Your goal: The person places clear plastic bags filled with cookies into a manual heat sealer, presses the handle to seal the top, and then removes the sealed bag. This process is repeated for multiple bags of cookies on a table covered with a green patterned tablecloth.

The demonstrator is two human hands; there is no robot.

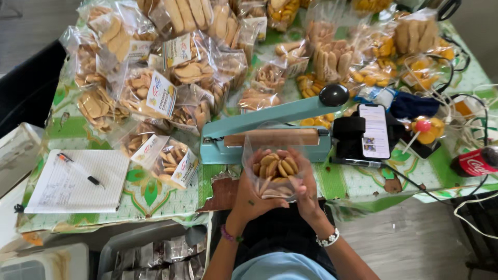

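Both my hands hold a clear plastic bag of biscuits (274,167) at the table's near edge. My left hand (250,196) cups the bag from below and the left side. My right hand (307,193) grips its right side, fingers curled over the top edge. The bag's open mouth lies just in front of a teal heat sealer (244,124) with a black knob (333,95) on its raised arm and a brown sealing strip (272,138).
Many sealed biscuit bags (171,78) cover the far and left table. A notebook (72,184) with a pen (79,169) lies at left. A phone (374,131) stands on a stand at right, beside cables and a red bottle (474,162). A bin of packets (155,256) sits below.
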